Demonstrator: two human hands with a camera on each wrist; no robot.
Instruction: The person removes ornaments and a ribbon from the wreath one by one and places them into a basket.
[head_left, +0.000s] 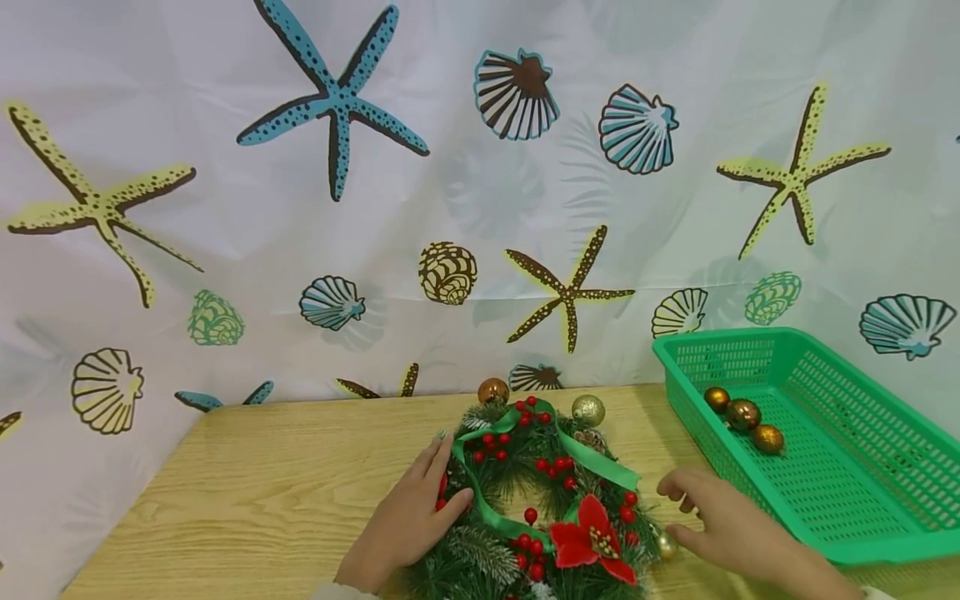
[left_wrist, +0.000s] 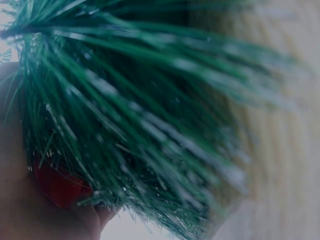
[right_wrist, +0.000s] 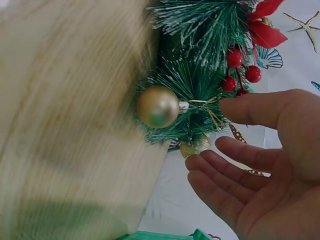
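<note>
A green pine wreath (head_left: 483, 552) with red berries, a red poinsettia (head_left: 577, 543) and a loose green ribbon (head_left: 600, 465) lies on the wooden table. My left hand (head_left: 408, 510) rests on its left side, fingers extended along the outer edge and thumb spread toward the middle. Needles fill most of the left wrist view, beside part of that hand. My right hand (head_left: 731, 521) hovers off the wreath's right side, fingers loosely bent and apart from the thumb. Close to its thumb, a small gold bauble (right_wrist: 157, 106) with a string hangs at the wreath's edge.
A green plastic basket (head_left: 885, 400) stands at the right with several brown and copper baubles (head_left: 742, 415) inside. A copper bauble (head_left: 493, 392) and a glittery gold bauble (head_left: 588, 410) sit at the wreath's far edge. Behind the table (head_left: 270, 483) hangs a seashell-print curtain (head_left: 420, 192).
</note>
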